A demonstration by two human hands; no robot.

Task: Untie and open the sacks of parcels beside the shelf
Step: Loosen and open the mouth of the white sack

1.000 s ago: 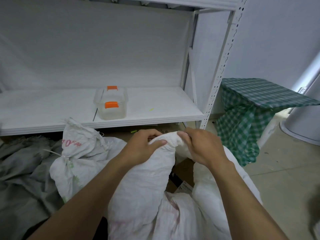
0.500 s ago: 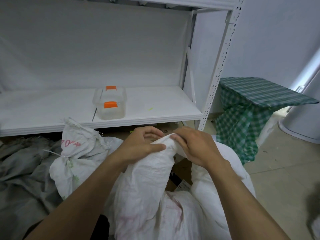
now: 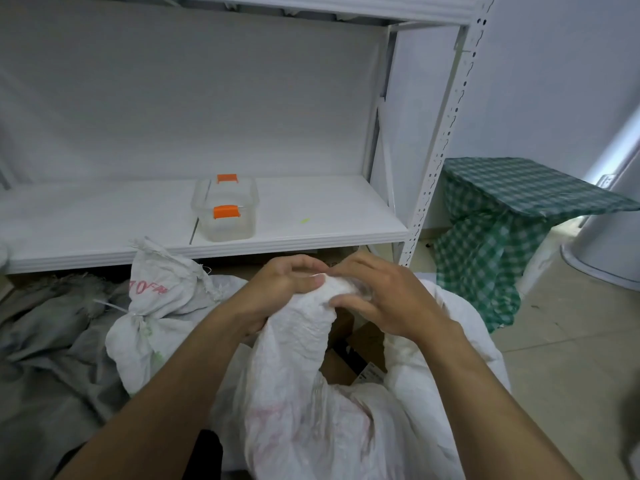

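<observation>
A white woven sack (image 3: 294, 368) stands in front of me below the white shelf (image 3: 311, 237). My left hand (image 3: 277, 292) grips its bunched top from the left, thumb on the fabric. My right hand (image 3: 384, 299) pinches the same bunched top from the right, fingers curled over it. Brown cardboard parcels (image 3: 360, 344) show through a gap in the sack under my right hand. A second white sack (image 3: 156, 306) with red print stands to the left, its neck tied with a white cord (image 3: 138, 318).
A clear box with orange clasps (image 3: 227, 211) sits on the shelf board. Grey sacks (image 3: 45, 348) lie on the floor at the left. A stool under green checked cloth (image 3: 502, 230) stands right of the shelf post (image 3: 436, 161). A white cylinder (image 3: 613, 230) is at far right.
Both hands have lifted the sack's bunched top slightly and shifted their fingers on it. The gap showing the cardboard parcels has widened.
</observation>
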